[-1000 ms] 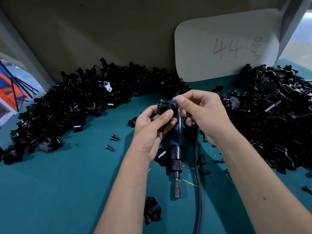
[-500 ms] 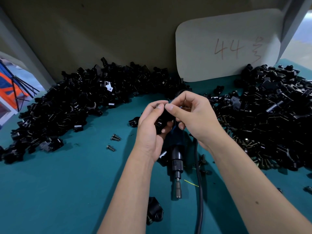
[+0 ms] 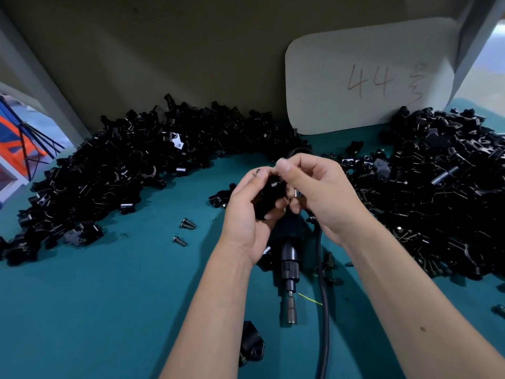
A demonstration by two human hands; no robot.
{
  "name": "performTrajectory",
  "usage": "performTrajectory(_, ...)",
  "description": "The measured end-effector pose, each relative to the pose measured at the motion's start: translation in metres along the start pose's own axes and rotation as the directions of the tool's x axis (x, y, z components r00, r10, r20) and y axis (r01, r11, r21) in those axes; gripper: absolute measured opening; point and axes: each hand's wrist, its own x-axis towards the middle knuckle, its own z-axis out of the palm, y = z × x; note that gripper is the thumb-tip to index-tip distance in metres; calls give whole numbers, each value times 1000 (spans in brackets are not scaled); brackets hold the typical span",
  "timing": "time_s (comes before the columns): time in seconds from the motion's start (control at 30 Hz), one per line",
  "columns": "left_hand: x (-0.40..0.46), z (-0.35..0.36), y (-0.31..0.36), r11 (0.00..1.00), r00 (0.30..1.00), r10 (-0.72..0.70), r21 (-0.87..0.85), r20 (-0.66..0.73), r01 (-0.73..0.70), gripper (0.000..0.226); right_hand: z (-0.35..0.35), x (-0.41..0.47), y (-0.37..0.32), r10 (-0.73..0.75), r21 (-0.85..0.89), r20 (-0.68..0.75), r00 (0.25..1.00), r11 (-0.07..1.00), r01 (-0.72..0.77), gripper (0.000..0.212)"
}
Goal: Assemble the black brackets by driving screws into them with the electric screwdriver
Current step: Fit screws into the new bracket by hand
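The person is holding a small black bracket (image 3: 269,195) above the middle of the teal desk (image 3: 109,310), the left hand (image 3: 247,214) curling its fingers and thumb around the part while the right hand (image 3: 319,192) is pinching at its top edge with thumb and forefinger, apparently seating a screw, though the screw itself is hidden between the fingertips. The electric screwdriver (image 3: 288,269) is lying on the desk directly beneath the hands, its bit pointing toward the near edge, with its black cable (image 3: 323,310) running beside it. Large heaps of brackets are filling the far-left side (image 3: 109,170) and the right side (image 3: 437,187) of the desk, and two loose screws (image 3: 183,231) are lying left of the hands. One more bracket (image 3: 251,348) is sitting near the near edge. The bracket looks rigid, light and smooth, so it is probably best gripped across its flat sides, keeping the screw hole exposed; the tiny screw seems easy to drop and likely needs a fingertip pinch at its head.
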Motion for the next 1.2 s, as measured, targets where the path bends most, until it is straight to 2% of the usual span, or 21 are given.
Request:
performTrajectory(0.13, 2, -1, 0, 998, 1000, -3, -64, -20, 2, 21, 1, -2, -2, 17, 35, 46, 999, 999, -18, 22)
performTrajectory(0.3, 0, 1, -1, 998, 1000, -10, -60, -15, 9, 18, 5, -3, -2, 20, 26, -67, 998, 1000, -18, 12)
performTrajectory(0.4, 0, 0, 0, 1000, 1000, 5, -21, -14, -5, 17, 6, -2, 0, 19, 31, -141, 990, 999, -15, 20)
performTrajectory(0.5, 0, 0, -1, 1000, 1000, 4, -25, -17, -5, 17, 6, -3, 0, 35, 53, -42, 999, 998, -33, 10)
performTrajectory(0.57, 1, -1, 0, 999, 1000, 3, -43, -16, -4, 20, 6, -3, -3, 43, 72, -10, 999, 996, -43, 16)
performTrajectory(0.7, -2, -3, 3, 993, 997, -11, -117, 76, 20, 31, 9, -5, -7, -34, 129, -87, 996, 991, 45, 17)
performTrajectory(0.8, -3, -3, 4, 980, 991, -30, -190, 132, 54, 34, 6, -4, -6, -35, 193, -137, 990, 979, 62, 21)
performTrajectory(0.87, -2, -2, 3, 976, 990, -31, -211, 140, 61, 33, 2, -4, -7, -6, 170, -81, 997, 985, 19, 12)
performTrajectory(0.97, -1, -4, 2, 960, 992, -36, -272, 124, 69, 33, 2, -5, -8, 5, 132, -30, 1000, 991, -1, 20)
performTrajectory(1.1, -3, -5, 0, 972, 990, -31, -227, 137, 62, 30, 5, -5, -9, 7, 213, -104, 995, 977, 16, 18)
performTrajectory(1.2, -3, -5, 0, 979, 990, -25, -197, 138, 52, 32, 2, -6, -8, 33, 220, -74, 997, 975, -16, 13)
